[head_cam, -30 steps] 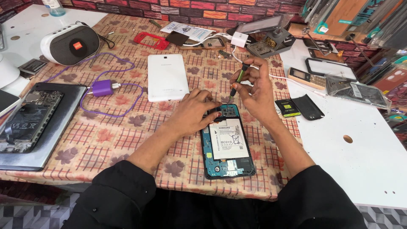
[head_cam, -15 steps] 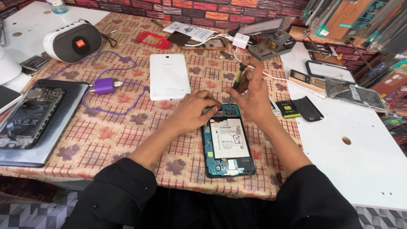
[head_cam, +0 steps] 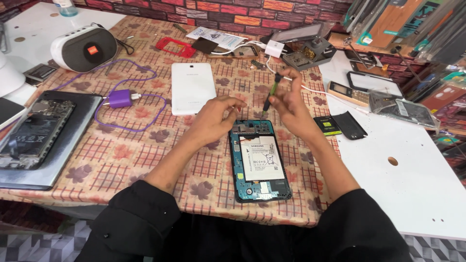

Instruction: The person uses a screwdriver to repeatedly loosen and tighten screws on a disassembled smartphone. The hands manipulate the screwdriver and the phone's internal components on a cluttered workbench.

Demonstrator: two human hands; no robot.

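Observation:
An opened tablet (head_cam: 258, 162) lies face down on the patterned tablecloth, its white battery and blue circuit board exposed. My right hand (head_cam: 290, 104) hovers over the tablet's top edge and grips a green-handled screwdriver (head_cam: 270, 94), tip pointing down at the top frame. My left hand (head_cam: 217, 115) is raised just left of the tablet's top corner, fingers curled loosely and apart, holding nothing that I can see. The tablet's white back cover (head_cam: 192, 87) lies flat beyond my left hand.
A white portable speaker (head_cam: 84, 47) and a purple charger with cable (head_cam: 120, 99) sit at the left. Another opened device (head_cam: 34, 127) rests on a grey tray. A black battery (head_cam: 328, 125), a black cover (head_cam: 351, 124), small phones and parts lie at the right on a white table (head_cam: 412, 179).
Both hands have lifted off the tablet's top edge. The screwdriver now stands more upright above the frame, and my left hand's fingers have drawn back.

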